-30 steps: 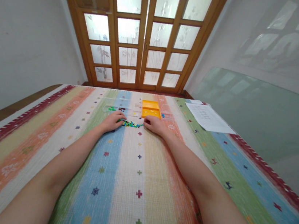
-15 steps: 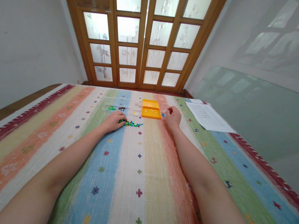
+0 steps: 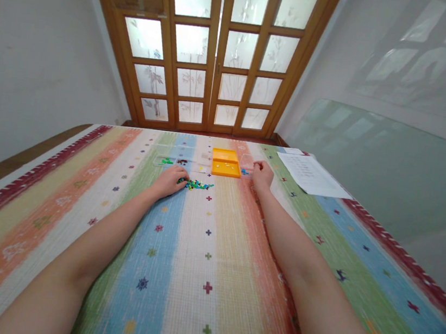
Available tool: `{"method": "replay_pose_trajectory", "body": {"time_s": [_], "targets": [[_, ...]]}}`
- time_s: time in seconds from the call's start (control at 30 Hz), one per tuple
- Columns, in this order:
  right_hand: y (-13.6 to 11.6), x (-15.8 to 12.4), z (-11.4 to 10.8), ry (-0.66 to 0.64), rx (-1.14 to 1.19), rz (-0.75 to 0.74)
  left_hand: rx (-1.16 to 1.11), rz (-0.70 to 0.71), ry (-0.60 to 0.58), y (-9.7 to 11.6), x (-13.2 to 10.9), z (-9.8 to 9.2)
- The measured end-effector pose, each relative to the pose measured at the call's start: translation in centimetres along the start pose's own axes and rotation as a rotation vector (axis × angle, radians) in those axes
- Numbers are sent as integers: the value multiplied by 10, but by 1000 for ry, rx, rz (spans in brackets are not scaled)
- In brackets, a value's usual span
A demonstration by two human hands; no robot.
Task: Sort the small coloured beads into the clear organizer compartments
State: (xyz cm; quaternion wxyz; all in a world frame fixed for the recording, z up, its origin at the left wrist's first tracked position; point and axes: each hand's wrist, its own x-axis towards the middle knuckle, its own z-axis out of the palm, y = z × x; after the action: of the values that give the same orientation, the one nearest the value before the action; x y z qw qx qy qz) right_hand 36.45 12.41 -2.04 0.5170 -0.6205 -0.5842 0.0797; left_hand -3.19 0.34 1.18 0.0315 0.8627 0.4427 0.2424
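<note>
A narrow pile of small pieces (image 3: 200, 185), mostly green and blue with some yellow, lies on the tablecloth. My left hand (image 3: 170, 181) rests at the pile's left end, fingers curled down against it; whatever is between the fingertips is too small to make out. To the right, my right hand (image 3: 263, 175) is just off a clear box holding small blue pieces (image 3: 245, 172). Its fingers are pinched together, and I cannot tell what they hold. Between the hands, farther back, stands an open yellow case (image 3: 225, 173) with a few whitish pieces inside.
Clear boxes behind my left hand hold green pieces (image 3: 167, 161), dark red-brown pieces (image 3: 182, 161) and a little yellow (image 3: 201, 168). Printed paper sheets (image 3: 314, 175) lie at the right. A striped tablecloth (image 3: 188, 272) covers the table; wooden glazed doors (image 3: 214, 78) stand behind it.
My right hand has shifted slightly right, away from the blue pieces, showing more of them. My left hand stays at the pile with hardly any movement.
</note>
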Motion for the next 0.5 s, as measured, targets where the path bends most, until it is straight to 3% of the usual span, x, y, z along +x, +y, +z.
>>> {"method": "replay_pose_trajectory", "body": {"time_s": [0.27, 0.5], "targets": [[-9, -4, -2, -14, -9, -33, -26, -40, 32, 0, 1, 2], [-26, -13, 2, -58, -19, -123, -195, -241, 182, -8, 2, 4]]}}
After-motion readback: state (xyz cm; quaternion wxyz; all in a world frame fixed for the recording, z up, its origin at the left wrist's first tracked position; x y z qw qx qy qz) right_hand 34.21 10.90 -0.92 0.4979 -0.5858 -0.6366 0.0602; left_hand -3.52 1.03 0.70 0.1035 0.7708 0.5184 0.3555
